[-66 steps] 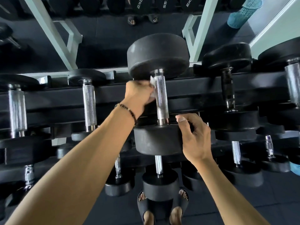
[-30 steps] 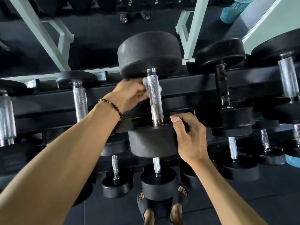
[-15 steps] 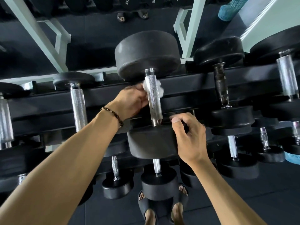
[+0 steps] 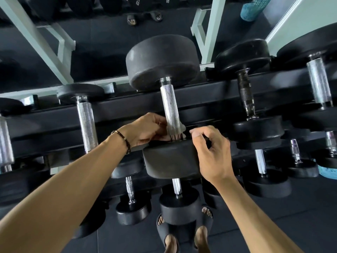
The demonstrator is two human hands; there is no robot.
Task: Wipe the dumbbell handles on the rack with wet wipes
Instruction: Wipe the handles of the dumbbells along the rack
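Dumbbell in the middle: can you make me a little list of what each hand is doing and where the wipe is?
left hand: holds the wet wipe round the handle's near end
right hand: grips the near weight head
handle: silver, knurled, mostly bare above the wipe
rack: black, more dumbbells on both sides
feet: in dark sandals below

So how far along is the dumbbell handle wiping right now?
In hand: the left hand holds the wet wipe at the near end of the centre handle, and the right hand steadies its near weight. Left: neighbouring handles; whether any are wiped can't be told.
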